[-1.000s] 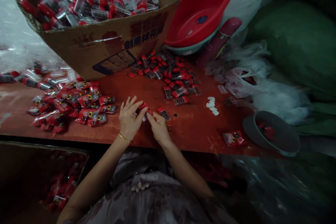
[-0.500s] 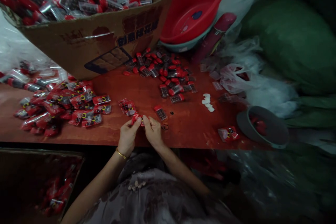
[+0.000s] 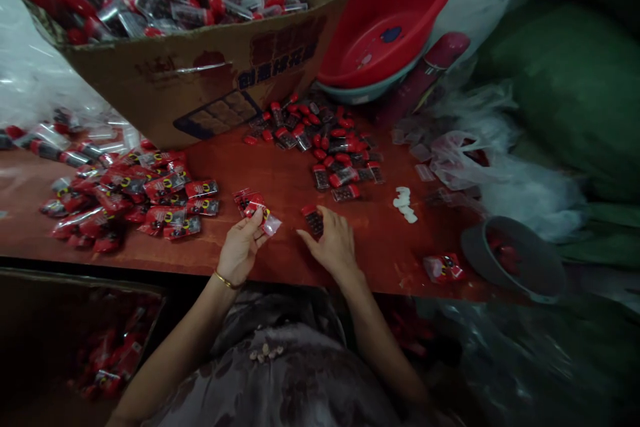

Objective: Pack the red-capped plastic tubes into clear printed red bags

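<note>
My left hand, with a gold bangle at the wrist, pinches a small red printed plastic bag between thumb and fingers. The bag's clear end points right. Just beyond it lie more flat red bags, partly covered. My right hand curls its thumb and fingers round a small clear container with a red cap and dark pieces inside, low over the table. Further back is a loose pile of similar red-capped containers. Filled red packets are heaped to the left.
A cardboard box full of larger red-capped containers stands at the back left. Red basin, dark red flask, white pieces, plastic bags and a grey bowl are behind and right. An open box sits below the table edge.
My hands have come apart. The red bag stays in my left hand, and my right hand has let go of it and moved right onto the small container. The view has shifted slightly.
</note>
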`<state>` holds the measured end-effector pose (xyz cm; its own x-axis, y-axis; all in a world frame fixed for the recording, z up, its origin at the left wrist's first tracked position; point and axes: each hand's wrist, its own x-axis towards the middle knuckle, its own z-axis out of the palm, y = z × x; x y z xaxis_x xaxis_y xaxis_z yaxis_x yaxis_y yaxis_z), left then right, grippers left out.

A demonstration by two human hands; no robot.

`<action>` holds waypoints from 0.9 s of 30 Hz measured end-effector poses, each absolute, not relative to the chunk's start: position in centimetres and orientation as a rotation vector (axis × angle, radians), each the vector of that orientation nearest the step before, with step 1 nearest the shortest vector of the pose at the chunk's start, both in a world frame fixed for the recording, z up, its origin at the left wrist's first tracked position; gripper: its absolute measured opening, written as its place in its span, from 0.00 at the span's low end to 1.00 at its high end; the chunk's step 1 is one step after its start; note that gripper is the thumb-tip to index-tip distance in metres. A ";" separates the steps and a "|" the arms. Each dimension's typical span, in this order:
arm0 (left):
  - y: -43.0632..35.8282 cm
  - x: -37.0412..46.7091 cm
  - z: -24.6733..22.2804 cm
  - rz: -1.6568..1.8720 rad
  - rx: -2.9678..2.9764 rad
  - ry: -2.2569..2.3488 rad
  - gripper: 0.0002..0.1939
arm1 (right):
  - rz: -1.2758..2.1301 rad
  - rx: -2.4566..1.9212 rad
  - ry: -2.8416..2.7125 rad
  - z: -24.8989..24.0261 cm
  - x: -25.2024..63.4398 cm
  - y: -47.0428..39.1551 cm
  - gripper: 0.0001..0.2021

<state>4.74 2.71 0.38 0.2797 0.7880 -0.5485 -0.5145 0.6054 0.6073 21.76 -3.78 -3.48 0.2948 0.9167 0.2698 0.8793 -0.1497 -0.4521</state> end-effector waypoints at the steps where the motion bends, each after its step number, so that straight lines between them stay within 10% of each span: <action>1: 2.8 4.7 0.4 0.873 0.328 0.937 0.20 | 0.038 -2.119 -1.647 -3.8 22.5 -4.0 0.25; 27: 1.8 5.2 0.5 0.938 0.579 1.014 0.20 | 0.856 -1.563 -1.296 0.2 19.7 -7.4 0.11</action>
<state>5.24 1.79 0.48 0.2113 0.8671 -0.4510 -0.3818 0.4980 0.7786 19.72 -7.39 0.19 0.2098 0.9771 0.0359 0.3506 -0.0409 -0.9356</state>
